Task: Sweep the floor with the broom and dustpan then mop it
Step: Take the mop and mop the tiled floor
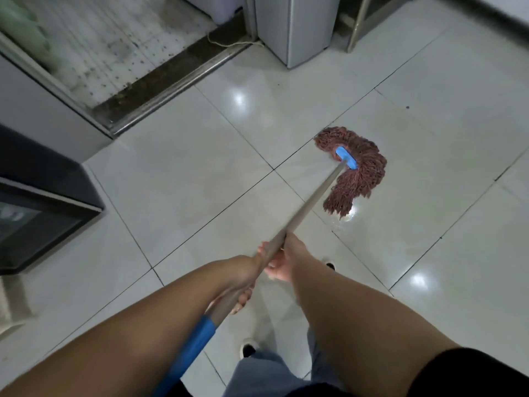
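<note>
Both hands wrap the mop handle: the left hand curls round it nearer the body, the right hand closes on it just ahead, though blur hides the fingers. Farther out, the mop head lies splayed on the tiled floor, leaving a wet sheen. The wet tiles could probably cause a slip. Beyond, a loose cord by the doorway could snag the strands.

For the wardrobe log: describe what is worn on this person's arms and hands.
Both forearms are bare, and neither the left hand nor the right hand wears a glove; no watch or ring shows. A black short sleeve covers the right upper arm. The left sleeve is out of view.
</note>
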Tool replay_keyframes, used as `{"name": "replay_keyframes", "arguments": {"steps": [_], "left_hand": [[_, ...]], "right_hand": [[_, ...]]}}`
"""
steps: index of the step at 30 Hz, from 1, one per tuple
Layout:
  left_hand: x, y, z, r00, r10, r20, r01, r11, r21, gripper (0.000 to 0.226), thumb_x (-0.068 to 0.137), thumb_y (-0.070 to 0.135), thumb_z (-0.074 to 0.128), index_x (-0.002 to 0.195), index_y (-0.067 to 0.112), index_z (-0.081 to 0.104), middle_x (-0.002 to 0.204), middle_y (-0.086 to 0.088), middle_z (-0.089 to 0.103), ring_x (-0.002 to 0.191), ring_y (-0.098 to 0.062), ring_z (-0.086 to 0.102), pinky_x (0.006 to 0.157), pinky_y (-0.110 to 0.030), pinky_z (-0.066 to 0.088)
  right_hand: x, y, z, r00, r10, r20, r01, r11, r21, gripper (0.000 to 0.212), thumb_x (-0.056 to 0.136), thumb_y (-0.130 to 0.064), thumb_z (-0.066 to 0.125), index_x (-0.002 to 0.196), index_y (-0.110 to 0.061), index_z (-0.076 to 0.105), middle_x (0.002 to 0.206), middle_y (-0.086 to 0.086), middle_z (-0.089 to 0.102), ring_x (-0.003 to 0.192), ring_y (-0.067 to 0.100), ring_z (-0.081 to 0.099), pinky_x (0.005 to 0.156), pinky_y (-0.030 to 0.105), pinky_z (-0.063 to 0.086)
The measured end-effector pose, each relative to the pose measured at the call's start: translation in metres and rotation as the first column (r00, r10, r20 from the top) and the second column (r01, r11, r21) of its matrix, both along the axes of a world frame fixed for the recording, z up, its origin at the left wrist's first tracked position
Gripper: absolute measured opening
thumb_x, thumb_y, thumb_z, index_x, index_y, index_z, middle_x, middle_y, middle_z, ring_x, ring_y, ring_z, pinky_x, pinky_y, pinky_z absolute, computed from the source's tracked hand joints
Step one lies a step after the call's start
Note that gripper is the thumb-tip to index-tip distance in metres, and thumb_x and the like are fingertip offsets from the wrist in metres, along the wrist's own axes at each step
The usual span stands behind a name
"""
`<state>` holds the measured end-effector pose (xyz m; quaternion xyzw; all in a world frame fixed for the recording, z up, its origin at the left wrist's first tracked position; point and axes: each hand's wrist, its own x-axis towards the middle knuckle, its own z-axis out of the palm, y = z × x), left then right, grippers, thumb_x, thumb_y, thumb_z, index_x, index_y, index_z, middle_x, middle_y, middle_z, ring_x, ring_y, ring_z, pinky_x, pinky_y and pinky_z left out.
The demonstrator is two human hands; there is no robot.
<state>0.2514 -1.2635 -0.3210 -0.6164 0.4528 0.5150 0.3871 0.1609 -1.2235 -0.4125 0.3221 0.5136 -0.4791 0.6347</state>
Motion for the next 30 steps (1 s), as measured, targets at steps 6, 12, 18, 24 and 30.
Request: {"name": "replay_keyframes", "arguments": {"steps": [6, 12, 18, 24, 30], "left_hand": [[-0.148, -0.034, -0.001, 0.996, 0.011, -0.084, -0.012, 1.0, -0.007, 0.061, 0.089, 0.068, 0.019, 0.072, 0.011, 0.033, 0.025, 0.003, 0.031, 0.017, -0.011, 0.027, 0.034, -0.008, 0.031], [-0.254, -0.048, -0.014, 0.986, 0.07, -0.152, -0.081, 0.995, -0.064, 0.053, 0.094, 0.055, 0.023, 0.07, 0.009, 0.035, 0.042, -0.004, 0.038, 0.014, -0.011, 0.027, 0.032, -0.011, 0.035], [-0.235, -0.047, -0.025, 0.981, 0.056, -0.185, -0.08, 0.989, -0.127, 0.054, 0.091, 0.061, 0.032, 0.081, 0.008, 0.04, 0.058, -0.008, 0.042, 0.014, -0.012, 0.03, 0.032, -0.012, 0.034], [-0.118, -0.048, -0.033, 0.996, 0.058, -0.063, -0.065, 0.992, -0.108, 0.042, 0.093, 0.04, 0.038, 0.068, 0.007, 0.037, 0.039, -0.003, 0.038, 0.026, -0.012, 0.029, 0.04, -0.01, 0.028], [0.067, -0.063, -0.024, 0.99, -0.046, -0.131, 0.035, 0.996, -0.083, 0.053, 0.09, 0.057, 0.039, 0.074, 0.006, 0.037, 0.024, -0.001, 0.038, 0.017, -0.011, 0.029, 0.036, -0.011, 0.034]], "right_hand": [[-0.146, -0.036, 0.007, 0.997, -0.011, -0.083, 0.011, 1.0, 0.002, 0.031, 0.099, -0.028, 0.033, 0.103, -0.003, 0.052, 0.076, 0.014, 0.056, 0.064, 0.024, 0.055, 0.047, 0.025, 0.046], [-0.241, -0.051, 0.014, 0.981, -0.089, -0.173, 0.086, 0.996, -0.025, 0.021, 0.093, -0.001, 0.036, 0.073, -0.001, 0.044, 0.069, 0.016, 0.046, 0.061, 0.026, 0.051, 0.061, 0.036, 0.049], [-0.235, -0.052, 0.012, 0.984, -0.117, -0.138, 0.115, 0.993, -0.02, 0.027, 0.097, -0.029, 0.045, 0.112, -0.007, 0.044, 0.095, 0.015, 0.052, 0.072, 0.026, 0.054, 0.079, 0.036, 0.045], [-0.136, -0.057, 0.006, 0.985, -0.048, -0.166, 0.058, 0.997, 0.054, 0.049, 0.093, -0.043, 0.051, 0.126, -0.008, 0.044, 0.082, 0.014, 0.053, 0.068, 0.025, 0.056, 0.07, 0.037, 0.048], [0.027, -0.072, -0.003, 0.986, -0.102, -0.133, 0.111, 0.992, 0.063, 0.037, 0.096, -0.043, 0.042, 0.113, -0.01, 0.044, 0.083, 0.015, 0.056, 0.074, 0.026, 0.059, 0.074, 0.038, 0.047]]}}
